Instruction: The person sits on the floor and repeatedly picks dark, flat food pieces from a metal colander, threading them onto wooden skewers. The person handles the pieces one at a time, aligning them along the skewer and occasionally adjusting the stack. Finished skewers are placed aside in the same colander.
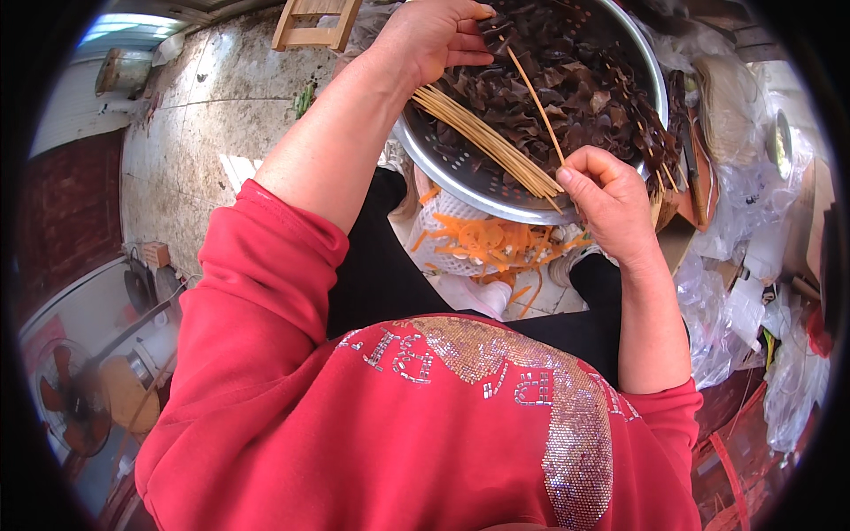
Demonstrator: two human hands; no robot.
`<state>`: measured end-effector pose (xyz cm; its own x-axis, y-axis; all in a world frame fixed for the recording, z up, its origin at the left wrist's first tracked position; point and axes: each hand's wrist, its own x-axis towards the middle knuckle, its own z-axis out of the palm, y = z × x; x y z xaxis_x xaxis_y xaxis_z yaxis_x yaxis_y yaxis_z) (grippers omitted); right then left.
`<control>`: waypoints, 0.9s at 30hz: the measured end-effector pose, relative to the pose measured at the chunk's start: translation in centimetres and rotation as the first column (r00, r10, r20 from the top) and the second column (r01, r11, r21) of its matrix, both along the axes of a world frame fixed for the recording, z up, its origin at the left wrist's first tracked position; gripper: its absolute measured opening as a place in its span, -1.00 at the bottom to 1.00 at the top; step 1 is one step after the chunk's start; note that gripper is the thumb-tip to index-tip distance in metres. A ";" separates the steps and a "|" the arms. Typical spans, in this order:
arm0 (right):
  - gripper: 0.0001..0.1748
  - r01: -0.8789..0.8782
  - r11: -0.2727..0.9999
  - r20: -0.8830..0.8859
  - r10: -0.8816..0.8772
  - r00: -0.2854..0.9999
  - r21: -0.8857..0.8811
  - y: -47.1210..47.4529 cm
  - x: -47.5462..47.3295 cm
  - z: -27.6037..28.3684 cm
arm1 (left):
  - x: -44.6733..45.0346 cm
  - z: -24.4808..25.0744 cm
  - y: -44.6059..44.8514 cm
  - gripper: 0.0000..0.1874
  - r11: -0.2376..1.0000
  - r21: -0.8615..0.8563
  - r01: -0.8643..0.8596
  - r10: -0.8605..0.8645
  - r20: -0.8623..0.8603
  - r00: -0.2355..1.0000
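My right hand (607,196) pinches the lower end of a thin bamboo skewer (536,99) between thumb and fingers. At its far end, my left hand (441,40) holds a dark wood ear mushroom piece (495,30) against the skewer's tip. Below both hands is a perforated metal colander (657,79) with many wood ear mushrooms (578,86) in it. A bundle of bare bamboo skewers (488,139) lies across its near left side. Loaded mushroom skewers (654,143) rest over the right rim, their bare ends pointing towards me.
Carrot peelings (481,239) lie on white netting under the colander, between my feet. A wooden stool (307,38) stands at the upper left on the tiled floor. To the right are a wooden-handled tool (698,199) and clear plastic bags (710,318). An electric fan (70,398) stands lower left.
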<state>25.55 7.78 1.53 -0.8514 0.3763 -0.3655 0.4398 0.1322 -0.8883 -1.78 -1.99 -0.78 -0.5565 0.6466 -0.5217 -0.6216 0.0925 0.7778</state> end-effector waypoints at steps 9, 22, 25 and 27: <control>-0.84 0.067 0.984 0.011 -0.066 0.998 -0.168 0.6 -0.1 -0.5 | 1.7 -0.3 0.4 -0.81 0.996 0.031 0.081 -0.078 -0.071 0.994; -0.79 0.214 0.894 0.016 -0.225 0.974 -0.393 1.1 -0.1 -0.6 | 2.2 0.7 0.1 -0.75 0.988 0.041 0.147 -0.146 -0.017 0.989; -0.67 0.226 0.879 -0.043 -0.268 0.962 -0.419 1.1 -0.5 -0.6 | 4.8 -0.1 0.4 -0.74 0.942 0.069 0.329 -0.318 -0.134 0.939; -0.59 0.237 0.874 -0.050 -0.284 0.957 -0.423 1.2 -0.6 -0.9 | 6.9 0.6 0.0 -0.77 0.912 0.014 0.411 -0.405 -0.129 0.905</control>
